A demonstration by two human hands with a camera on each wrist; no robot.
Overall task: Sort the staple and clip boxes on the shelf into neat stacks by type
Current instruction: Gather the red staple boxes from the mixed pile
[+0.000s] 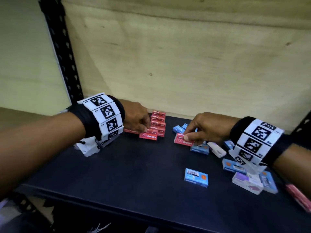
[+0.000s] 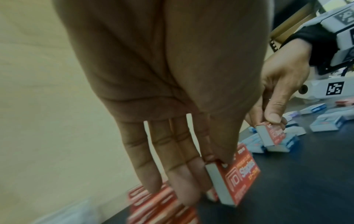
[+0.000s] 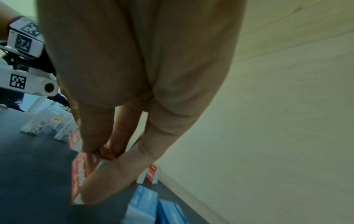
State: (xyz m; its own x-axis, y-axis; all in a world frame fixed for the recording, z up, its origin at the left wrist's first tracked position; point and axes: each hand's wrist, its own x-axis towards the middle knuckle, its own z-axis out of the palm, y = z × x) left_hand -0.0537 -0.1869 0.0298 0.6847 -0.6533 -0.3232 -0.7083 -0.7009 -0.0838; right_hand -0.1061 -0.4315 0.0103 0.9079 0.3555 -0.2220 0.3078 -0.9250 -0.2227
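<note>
Nearest you, a lone blue box (image 1: pixel 196 177) lies flat on the dark shelf (image 1: pixel 117 174), with more blue boxes (image 1: pixel 234 166) and a white-and-purple box (image 1: pixel 247 182) scattered toward the right edge. Farther in, your right hand (image 1: pixel 207 127) pinches a red staples box (image 1: pixel 184 140) between thumb and fingertips, holding it just above a blue box (image 1: pixel 199 148) in the loose heap. Across the shelf, your left hand (image 1: pixel 137 119) pinches a second red staples box (image 1: pixel 148 135) by its top edge, thumb against forefinger, the other fingers hanging straight; the box stands tilted at the front of the red stack (image 1: pixel 158 121). That stack, several red boxes deep, sits against the plywood back panel (image 1: pixel 185 64). Both wrists wear black bands with white marker tiles (image 1: pixel 105 113).
</note>
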